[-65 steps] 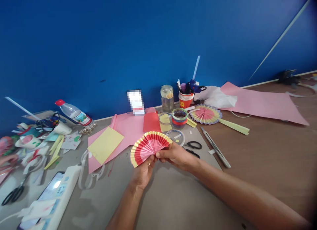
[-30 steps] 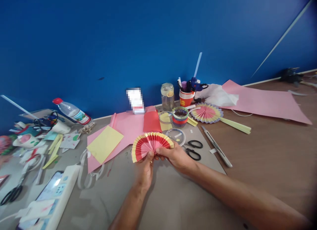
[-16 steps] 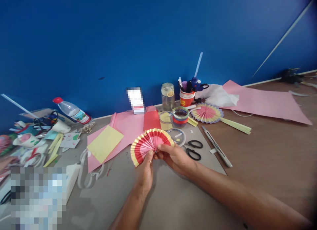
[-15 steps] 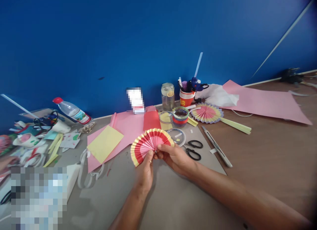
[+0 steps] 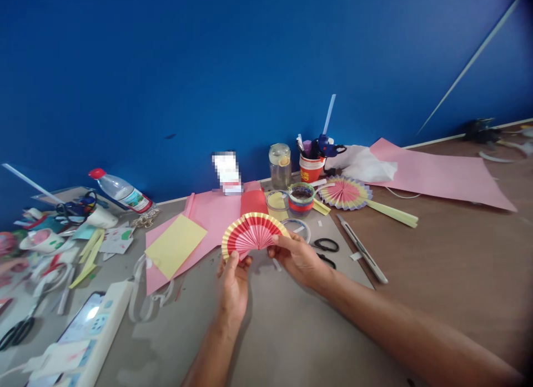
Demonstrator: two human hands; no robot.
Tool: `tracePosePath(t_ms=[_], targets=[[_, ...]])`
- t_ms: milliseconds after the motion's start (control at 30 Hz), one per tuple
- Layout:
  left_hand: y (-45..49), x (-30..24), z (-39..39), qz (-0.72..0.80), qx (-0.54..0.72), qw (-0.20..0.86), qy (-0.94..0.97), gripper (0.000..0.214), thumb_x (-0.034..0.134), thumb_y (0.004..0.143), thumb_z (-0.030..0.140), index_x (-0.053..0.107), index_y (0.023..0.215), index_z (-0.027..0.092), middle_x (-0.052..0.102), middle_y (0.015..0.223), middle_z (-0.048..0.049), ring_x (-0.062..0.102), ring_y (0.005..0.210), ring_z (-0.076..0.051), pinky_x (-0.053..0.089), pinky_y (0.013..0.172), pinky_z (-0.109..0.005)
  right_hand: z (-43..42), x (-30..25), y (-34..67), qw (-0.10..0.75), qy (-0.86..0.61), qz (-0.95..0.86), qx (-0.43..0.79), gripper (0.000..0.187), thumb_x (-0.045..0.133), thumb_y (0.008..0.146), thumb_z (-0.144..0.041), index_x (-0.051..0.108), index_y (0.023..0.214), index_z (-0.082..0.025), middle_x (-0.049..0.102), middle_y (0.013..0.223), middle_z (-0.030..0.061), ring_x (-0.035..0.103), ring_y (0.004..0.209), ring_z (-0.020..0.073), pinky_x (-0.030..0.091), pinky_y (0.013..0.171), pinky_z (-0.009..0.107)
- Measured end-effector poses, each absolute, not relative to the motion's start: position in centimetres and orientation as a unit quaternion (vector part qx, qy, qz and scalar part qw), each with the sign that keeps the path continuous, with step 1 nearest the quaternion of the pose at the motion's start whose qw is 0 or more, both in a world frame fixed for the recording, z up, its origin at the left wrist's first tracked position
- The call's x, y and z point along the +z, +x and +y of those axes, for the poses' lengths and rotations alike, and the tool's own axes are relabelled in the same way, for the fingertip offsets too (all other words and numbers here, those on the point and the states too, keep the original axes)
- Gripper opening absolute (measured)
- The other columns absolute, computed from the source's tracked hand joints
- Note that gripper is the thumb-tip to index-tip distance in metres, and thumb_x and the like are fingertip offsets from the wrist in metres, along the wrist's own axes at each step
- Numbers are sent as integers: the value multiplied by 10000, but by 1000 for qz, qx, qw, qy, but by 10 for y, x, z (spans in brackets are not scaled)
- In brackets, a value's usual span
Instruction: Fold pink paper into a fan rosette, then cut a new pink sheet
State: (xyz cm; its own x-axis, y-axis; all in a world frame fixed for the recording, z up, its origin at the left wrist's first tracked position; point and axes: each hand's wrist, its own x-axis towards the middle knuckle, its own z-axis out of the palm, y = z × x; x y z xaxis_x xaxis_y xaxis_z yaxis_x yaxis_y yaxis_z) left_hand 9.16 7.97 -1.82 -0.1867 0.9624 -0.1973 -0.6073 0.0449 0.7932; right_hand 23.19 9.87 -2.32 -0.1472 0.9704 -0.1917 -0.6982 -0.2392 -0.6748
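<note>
A pleated paper fan [image 5: 255,227], banded yellow, red and pink, is spread in a half circle between my hands above the grey mat. My left hand [image 5: 233,279] pinches its lower left end, thumb on top. At the lower right end, my right hand [image 5: 296,258] grips the folds between thumb and fingers. Behind my right hand lies a roll of clear tape [image 5: 297,229]. A pair of scissors [image 5: 327,244] rests just beyond that hand, its blades hidden. To the right, a round pleated paper fan [image 5: 345,192] has a pale yellow stick handle [image 5: 393,214].
A utility knife [image 5: 364,251] lies on the brown table. Pink paper [image 5: 212,209] and a yellow sheet [image 5: 177,245] are at centre left. A glass jar [image 5: 280,167] and a red cup of tools [image 5: 311,169] stand behind. At left are a bottle [image 5: 125,192] and power strip [image 5: 110,315].
My hands have moved apart from the fan's bottom centre out to its two ends. The fan's left end has risen, so it sits more level.
</note>
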Motion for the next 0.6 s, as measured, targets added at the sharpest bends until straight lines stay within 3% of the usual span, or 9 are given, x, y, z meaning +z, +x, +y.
tracePosePath(t_ms=[267,500,600], targets=[[89,-23,83,389,659,620,175,215,835,557,257,663,665,184,687,639,28,599,548,-84,509,610,-234,102,-24,239,536,-341,-289,717,194,770,600,-260,613,630,-151,564,566,-33,467,490,70,365,514,212],[94,-27,78,386,616,660,190,204,824,582,247,658,665,165,658,618,28,553,523,-66,502,603,-235,105,-28,232,620,-332,-208,680,200,777,584,-237,590,620,-175,585,594,-35,494,536,84,387,550,219],[93,-25,78,385,609,659,217,182,802,610,236,651,685,167,637,613,35,538,525,-64,495,612,-239,106,-30,236,605,-335,-221,688,174,742,607,-230,579,613,-169,575,587,-28,481,540,86,379,543,216]])
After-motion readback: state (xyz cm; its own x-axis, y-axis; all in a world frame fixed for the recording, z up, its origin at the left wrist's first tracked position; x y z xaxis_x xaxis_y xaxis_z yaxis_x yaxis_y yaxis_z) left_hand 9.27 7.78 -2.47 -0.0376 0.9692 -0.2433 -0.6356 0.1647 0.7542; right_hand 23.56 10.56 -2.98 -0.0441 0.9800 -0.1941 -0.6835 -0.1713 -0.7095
